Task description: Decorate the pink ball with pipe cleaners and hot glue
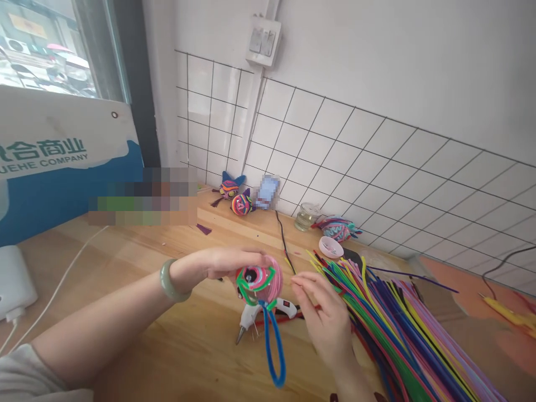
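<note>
My left hand (224, 261), with a pale green bangle at the wrist, grips a small round pipe-cleaner figure (275, 279) from above and behind. The figure has pink windings, green edging and a dark round eye. A blue pipe-cleaner loop (282, 352) hangs from its lower side. Just to the right, my right hand (326, 318) has thumb and forefinger pinched together, apart from the figure; what they hold, if anything, is too small to name. Beneath the figure a white glue gun (250, 315) lies on the wooden table (188, 346), its nozzle toward the lower left.
A large bundle of coloured pipe cleaners (393, 312) spreads over the right side. Along the gridded wall stand finished figures (242, 204), a glass jar (307, 216), a pink dish (330, 247) and a striped fish-like figure (338, 228). A white cable (69, 271) crosses the left side.
</note>
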The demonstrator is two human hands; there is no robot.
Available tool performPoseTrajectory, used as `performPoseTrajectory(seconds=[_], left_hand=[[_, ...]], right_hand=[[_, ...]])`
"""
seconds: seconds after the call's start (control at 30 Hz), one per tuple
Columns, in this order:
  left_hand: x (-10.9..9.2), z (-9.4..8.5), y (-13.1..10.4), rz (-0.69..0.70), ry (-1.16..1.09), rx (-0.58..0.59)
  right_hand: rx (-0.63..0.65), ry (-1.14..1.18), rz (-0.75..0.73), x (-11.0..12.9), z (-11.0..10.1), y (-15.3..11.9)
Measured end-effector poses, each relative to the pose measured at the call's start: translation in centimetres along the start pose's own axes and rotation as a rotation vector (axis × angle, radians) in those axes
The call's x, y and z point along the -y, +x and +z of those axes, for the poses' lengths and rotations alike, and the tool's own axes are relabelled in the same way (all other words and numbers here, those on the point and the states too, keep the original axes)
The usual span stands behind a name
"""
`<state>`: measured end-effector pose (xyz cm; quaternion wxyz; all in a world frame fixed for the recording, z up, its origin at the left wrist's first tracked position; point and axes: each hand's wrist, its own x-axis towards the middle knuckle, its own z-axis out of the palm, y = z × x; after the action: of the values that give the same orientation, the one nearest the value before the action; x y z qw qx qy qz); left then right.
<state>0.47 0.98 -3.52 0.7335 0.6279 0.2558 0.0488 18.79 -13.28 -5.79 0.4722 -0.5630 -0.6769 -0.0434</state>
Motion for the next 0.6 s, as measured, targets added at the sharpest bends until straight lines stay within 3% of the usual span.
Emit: performPoseTrajectory(seconds=[0.17,0.6], left_hand=[[0.2,1.0,0.2,-0.042,0.093,0.038],[1.3,0.8,0.7,-0.017,0.245,0.071]], right_hand=[[0.089,-0.039,-0.135,1.5,0.5,0.0],[0.236,-0.033,-0.137,1.5,0.5,0.0]])
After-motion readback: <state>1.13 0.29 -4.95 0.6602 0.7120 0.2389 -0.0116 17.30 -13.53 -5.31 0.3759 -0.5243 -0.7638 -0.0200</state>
